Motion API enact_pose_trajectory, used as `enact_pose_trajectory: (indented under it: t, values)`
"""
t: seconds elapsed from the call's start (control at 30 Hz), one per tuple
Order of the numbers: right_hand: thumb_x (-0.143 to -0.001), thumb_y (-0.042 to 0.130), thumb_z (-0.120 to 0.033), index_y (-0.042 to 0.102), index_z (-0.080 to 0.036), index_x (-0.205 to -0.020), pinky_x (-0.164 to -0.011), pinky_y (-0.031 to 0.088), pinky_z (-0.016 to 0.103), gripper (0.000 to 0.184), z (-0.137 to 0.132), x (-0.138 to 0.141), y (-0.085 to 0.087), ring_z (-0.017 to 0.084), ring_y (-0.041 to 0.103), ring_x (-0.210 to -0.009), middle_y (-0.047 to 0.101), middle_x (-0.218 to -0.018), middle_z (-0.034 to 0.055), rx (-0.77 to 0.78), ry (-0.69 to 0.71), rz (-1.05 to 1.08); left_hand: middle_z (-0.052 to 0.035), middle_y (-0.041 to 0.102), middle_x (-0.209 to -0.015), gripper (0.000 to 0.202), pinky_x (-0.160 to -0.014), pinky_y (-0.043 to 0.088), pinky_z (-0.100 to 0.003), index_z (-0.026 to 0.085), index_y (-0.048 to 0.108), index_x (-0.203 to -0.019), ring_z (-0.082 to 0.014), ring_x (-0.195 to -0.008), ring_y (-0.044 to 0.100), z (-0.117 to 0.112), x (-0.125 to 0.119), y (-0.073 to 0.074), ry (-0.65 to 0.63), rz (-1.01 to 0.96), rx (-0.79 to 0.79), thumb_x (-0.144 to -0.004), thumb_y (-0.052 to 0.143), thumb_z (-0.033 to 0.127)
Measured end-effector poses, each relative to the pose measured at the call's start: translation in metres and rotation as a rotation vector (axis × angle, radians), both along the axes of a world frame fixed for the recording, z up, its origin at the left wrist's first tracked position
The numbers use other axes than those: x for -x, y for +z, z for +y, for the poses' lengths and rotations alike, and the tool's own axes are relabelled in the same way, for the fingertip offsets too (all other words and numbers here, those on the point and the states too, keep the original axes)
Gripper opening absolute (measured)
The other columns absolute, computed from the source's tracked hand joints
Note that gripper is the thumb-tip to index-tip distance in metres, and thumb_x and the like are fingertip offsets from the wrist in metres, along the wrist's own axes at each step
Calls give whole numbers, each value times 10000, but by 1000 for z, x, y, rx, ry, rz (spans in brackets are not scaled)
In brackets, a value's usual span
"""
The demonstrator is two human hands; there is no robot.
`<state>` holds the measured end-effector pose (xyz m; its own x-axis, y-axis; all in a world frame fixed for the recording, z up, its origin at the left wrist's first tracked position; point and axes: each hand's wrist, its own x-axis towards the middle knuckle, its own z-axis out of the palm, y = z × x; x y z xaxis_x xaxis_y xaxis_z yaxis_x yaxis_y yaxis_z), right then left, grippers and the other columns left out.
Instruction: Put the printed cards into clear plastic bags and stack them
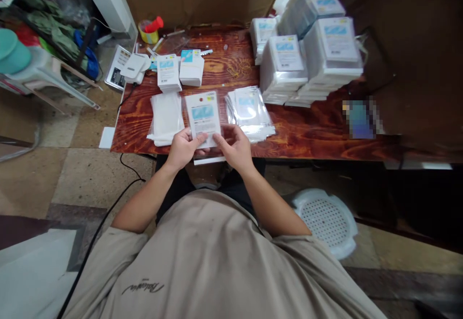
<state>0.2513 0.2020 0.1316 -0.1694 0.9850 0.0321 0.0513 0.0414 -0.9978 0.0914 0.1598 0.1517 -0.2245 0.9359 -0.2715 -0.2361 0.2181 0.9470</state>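
Both hands hold a white printed card in a clear plastic sleeve (pixel 203 116) over the table's front edge. My left hand (pixel 183 149) grips its lower left corner, thumb on the front. At the lower right, my right hand (pixel 237 147) pinches it the same way; the fingers behind are partly hidden. Left of the card lies a stack of clear, whitish plastic sleeves (pixel 167 116). A loose pile of packed cards (pixel 249 111) lies close to my right hand. Farther back stand two stacks, one of white printed cards (pixel 168 70) and one with a blue-topped card (pixel 191 65).
Tall stacks of packed cards (pixel 285 68) fill the table's back right. A digital scale (pixel 117 70), a tape roll (pixel 149 34) and a red-handled tool (pixel 155 24) are at the back left. A pale plastic stool (pixel 325 222) stands right of my body. A black cable (pixel 104 220) runs along the floor.
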Motion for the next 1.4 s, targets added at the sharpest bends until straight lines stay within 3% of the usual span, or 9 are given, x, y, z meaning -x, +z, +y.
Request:
enact_pose_trajectory:
  t: [0.07, 0.23, 0.37, 0.43, 0.6, 0.8, 1.07, 1.3, 1.4]
  values:
    - [-824, 713, -507, 652, -181, -1004, -690, 558, 290, 378, 28, -12, -5, 159, 644, -740, 710, -879, 40, 52, 55, 22, -88, 736, -922, 493, -619, 560, -294, 166, 708, -1021, -174, -674, 671, 8, 12, 1, -11, 168, -14, -719, 865, 523]
    - [-819, 663, -342, 658, -139, -1074, -855, 524, 439, 326, 100, -60, -23, 237, 636, -829, 676, -850, 77, -78, -366, -543, -225, 632, -1281, 455, -1162, 357, -517, 171, 628, -1055, -378, -1303, 530, 31, 82, -4, 408, 1060, 62, -771, 829, 464]
    - [-846, 654, -337, 651, -95, -1139, -990, 442, 563, 380, 102, -63, -24, 362, 579, -1132, 657, -1171, 230, -283, -479, -947, -246, 656, -1214, 582, -1065, 424, -518, 152, 592, -1050, -404, -1194, 598, 41, 135, -11, 273, 1202, 402, -667, 877, 485]
    - [-922, 608, -367, 655, -105, -1151, -1007, 445, 511, 351, 84, -46, -16, 337, 579, -1157, 652, -1217, 222, -455, -296, -914, -188, 702, -1083, 533, -951, 484, -454, 173, 606, -965, -347, -1027, 659, 44, 147, -14, 207, 1181, 462, -648, 875, 507]
    - [-909, 718, -449, 735, -119, -1079, -990, 458, 397, 372, 46, 11, 13, 301, 618, -1118, 723, -1136, 144, -737, 588, -951, -117, 719, -854, 298, -837, 483, -399, 197, 659, -767, -288, -839, 666, 44, 151, -9, 196, 1219, 415, -684, 833, 425]
    - [-965, 641, -327, 746, -69, -1016, -776, 485, 356, 284, 40, 28, 29, 316, 685, -965, 729, -1056, 198, -727, 827, -1245, -157, 732, -822, 231, -912, 483, -424, 191, 720, -752, -340, -950, 690, 32, 148, 7, 210, 1238, 246, -843, 687, 400]
    - [-991, 366, -89, 647, -40, -1141, -704, 445, 339, 323, 18, 24, 41, 325, 708, -960, 711, -1068, 241, -781, 890, -1348, -79, 715, -763, 189, -637, 576, -297, 147, 628, -818, -180, -644, 702, 46, 125, -8, 499, 315, -29, -788, 776, 260]
    - [-1014, 399, -132, 691, -96, -1039, -725, 416, 332, 295, 17, 7, 29, 291, 691, -1008, 730, -1080, 175, -764, 895, -1258, -30, 738, -838, 285, -805, 612, -305, 195, 592, -890, -151, -782, 744, 52, 110, -13, 496, -38, -121, -797, 835, 313]
    - [-1020, 439, -172, 705, -145, -1046, -776, 437, 305, 269, 20, -9, 18, 238, 694, -999, 755, -1075, 126, -756, 714, -1061, -62, 765, -960, 238, -864, 601, -301, 192, 637, -949, -165, -912, 760, 52, 103, -11, 419, -186, -89, -831, 814, 299]
